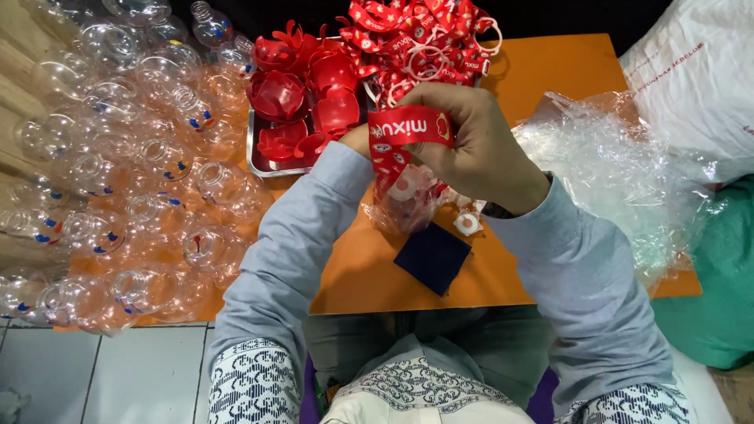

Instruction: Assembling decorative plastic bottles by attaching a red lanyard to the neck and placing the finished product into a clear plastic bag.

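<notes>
At the centre of the frame, the right hand [479, 145] curls over a red printed strap [407, 129], its fingers pinching the strap's folded end. The left hand [357, 140] is mostly hidden behind the strap, so its grip cannot be told. A clear plastic bottle [404, 200] hangs just below the hands, above the orange table [565, 71]. More red straps [424, 35] are heaped at the top centre, red caps fill a metal tray [259, 161], and clear bottles [118, 157] crowd the left side.
</notes>
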